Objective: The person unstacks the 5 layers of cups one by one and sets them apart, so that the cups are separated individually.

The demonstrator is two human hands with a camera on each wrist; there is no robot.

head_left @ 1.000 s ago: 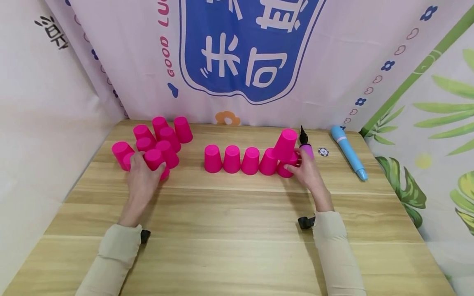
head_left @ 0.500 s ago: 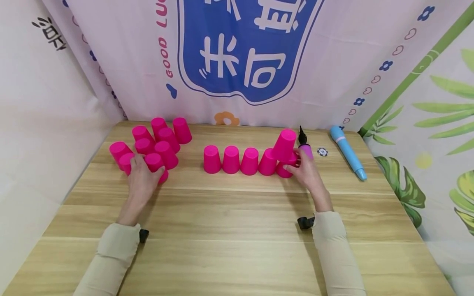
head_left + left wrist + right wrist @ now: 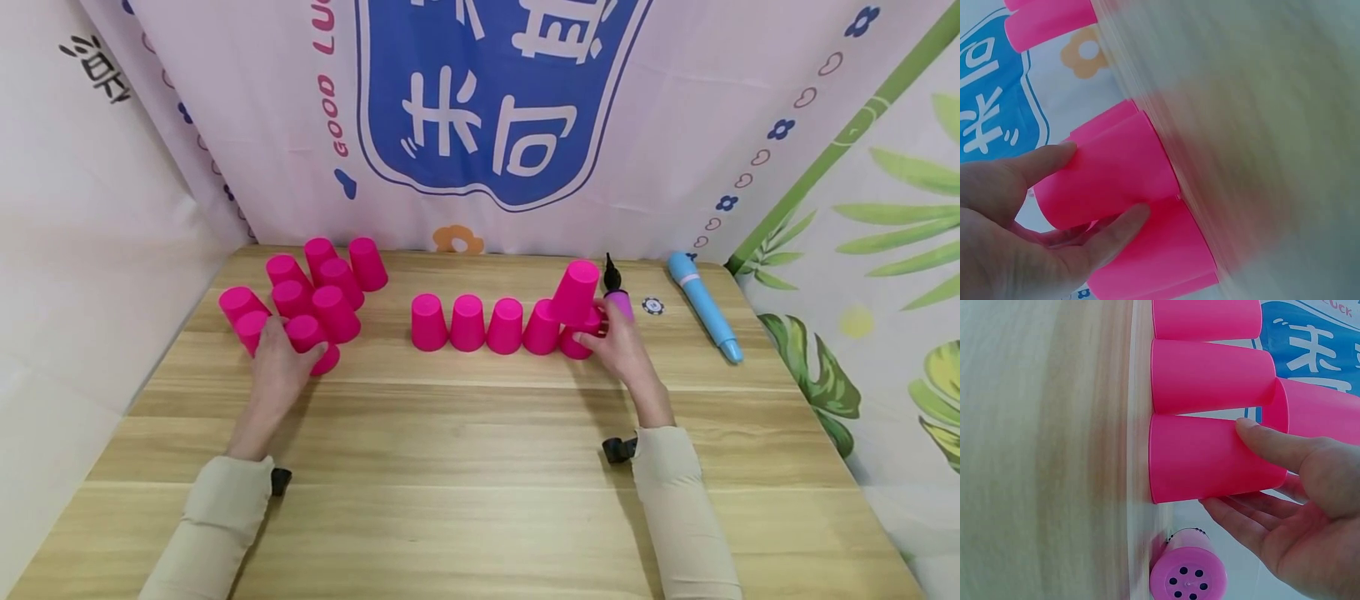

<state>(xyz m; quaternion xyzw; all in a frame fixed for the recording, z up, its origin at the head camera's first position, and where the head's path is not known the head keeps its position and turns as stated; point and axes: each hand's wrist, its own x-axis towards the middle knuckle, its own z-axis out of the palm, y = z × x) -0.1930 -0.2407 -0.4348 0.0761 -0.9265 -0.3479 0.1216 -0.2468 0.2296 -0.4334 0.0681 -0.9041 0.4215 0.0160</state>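
Observation:
Left of the table, my left hand (image 3: 281,367) grips an upside-down pink cup (image 3: 303,329) at the front of a cluster of like cups (image 3: 333,312). The left wrist view has the thumb on one side of this cup (image 3: 1110,169) and fingers on the other, beside a neighbouring cup (image 3: 1160,250). My right hand (image 3: 621,346) holds the right-end cup (image 3: 1210,459) of a row of pink cups (image 3: 467,323) between thumb and fingers. One more cup (image 3: 576,292) sits on top, bridging the last two cups of the row.
Behind the right hand lies a pink-purple cylinder with a black nozzle (image 3: 617,302), its holed end (image 3: 1188,575) facing the right wrist camera. A poker chip (image 3: 652,306) and a light-blue pen-shaped thing (image 3: 705,308) lie farther right. A printed cloth (image 3: 285,167) hangs at the table's back edge.
My left hand has shifted slightly left and toward me, and the front cup's top has moved with it. The right hand stays on the end cup; the row is the same.

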